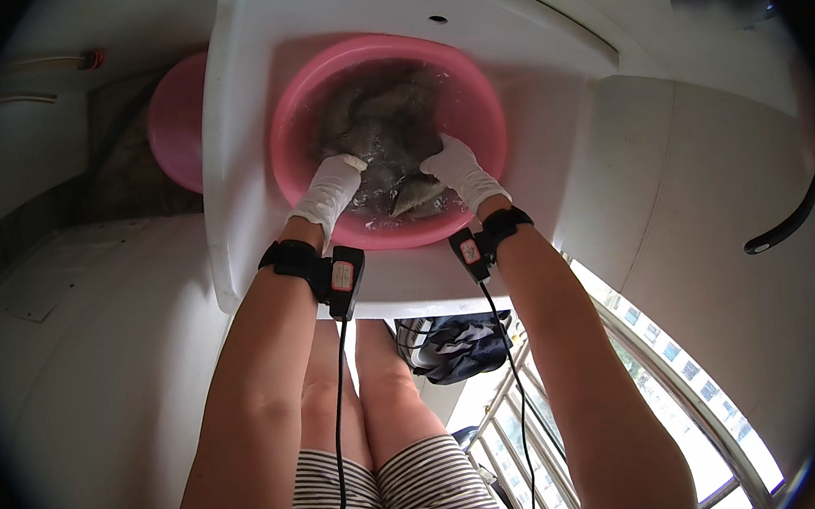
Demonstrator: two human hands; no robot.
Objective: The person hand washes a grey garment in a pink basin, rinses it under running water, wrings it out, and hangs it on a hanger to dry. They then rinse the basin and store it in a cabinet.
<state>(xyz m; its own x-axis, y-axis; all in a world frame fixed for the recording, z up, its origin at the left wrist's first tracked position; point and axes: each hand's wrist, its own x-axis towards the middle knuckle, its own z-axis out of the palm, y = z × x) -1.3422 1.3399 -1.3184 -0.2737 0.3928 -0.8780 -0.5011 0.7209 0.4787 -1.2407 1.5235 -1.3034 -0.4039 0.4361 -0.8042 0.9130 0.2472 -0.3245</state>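
A pink plastic basin (397,238) stands in a white sink (250,195), holding water and a soaked dark grey cloth (378,122). Both hands wear white gloves and reach into it from the near side. My left hand (334,184) is at the cloth's left edge, its thumb on top and its fingers mostly hidden in the dark water. On the other side, my right hand (456,166) grips the cloth, fingertips out of sight under the fabric. A lighter, greenish-grey fold (418,197) breaks the surface between the wrists.
Another pink basin (182,125) is left of the sink. Black wrist devices (346,282) trail cables towards me. Below the sink's front edge, dark clothes (463,348) lie in a light-coloured container. Metal window railings (516,419) run at lower right. A black curved handle (789,214) juts in at right.
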